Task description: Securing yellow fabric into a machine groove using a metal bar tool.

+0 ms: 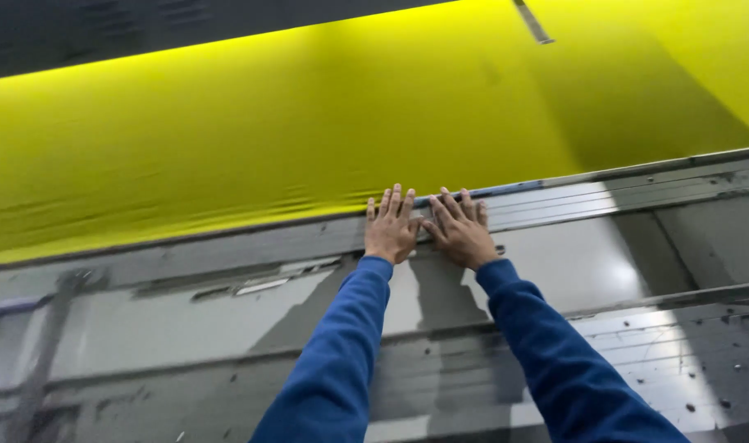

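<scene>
Blue sleeves (341, 361), hands (flat) at yellow fabric (268, 139)

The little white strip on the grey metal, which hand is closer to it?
Left. The left hand lies flat just right of and above the white strip; the right hand lies beyond the left hand, farther from it.

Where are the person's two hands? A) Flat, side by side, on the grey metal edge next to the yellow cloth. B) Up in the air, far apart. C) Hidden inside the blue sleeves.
A: the left hand and the right hand lie flat, fingers spread, close together on the grey metal rail, at the lower edge of the yellow cloth.
</scene>
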